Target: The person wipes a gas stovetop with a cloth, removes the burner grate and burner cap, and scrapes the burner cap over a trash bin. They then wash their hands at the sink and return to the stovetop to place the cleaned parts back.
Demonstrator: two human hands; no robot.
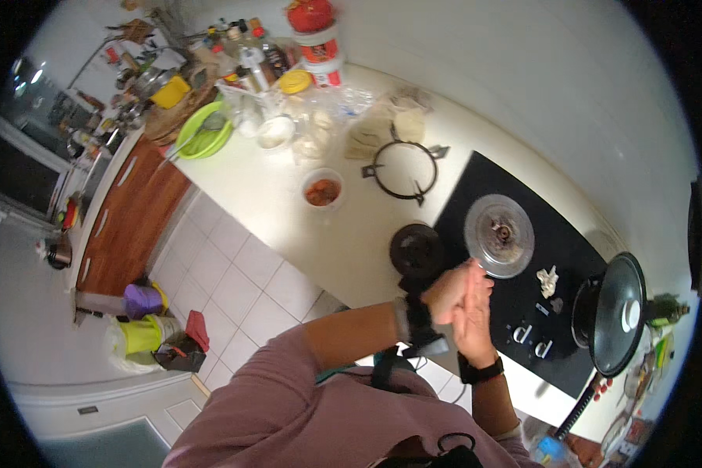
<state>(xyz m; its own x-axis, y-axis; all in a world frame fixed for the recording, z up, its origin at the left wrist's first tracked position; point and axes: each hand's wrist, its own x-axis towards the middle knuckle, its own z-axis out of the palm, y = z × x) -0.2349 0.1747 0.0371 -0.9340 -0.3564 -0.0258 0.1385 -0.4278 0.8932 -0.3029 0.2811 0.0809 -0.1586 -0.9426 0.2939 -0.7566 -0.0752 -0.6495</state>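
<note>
My left hand (446, 293) and my right hand (472, 330) meet palm against palm above the front edge of a black glass gas hob (541, 245). Their fingers point toward the hob's round burner, set in a metal drip pan (518, 266). Whether anything lies between the palms is hidden. Just left of my hands, a dark round dish-like part (415, 250) sits on the pale countertop (351, 257). Farther back on the counter is a black pot-support ring (436, 169). A crumpled white tissue (547, 282) lies on the hob to the right, above two control knobs (522, 334).
On the right stands a lidded frying pan (614, 316), its handle jutting toward the front. A white bowl of reddish food (322, 190), folded cloths (374, 131), a green basin (202, 137) and several bottles (257, 61) occupy the counter's left and back. Bins (140, 336) stand on the floor.
</note>
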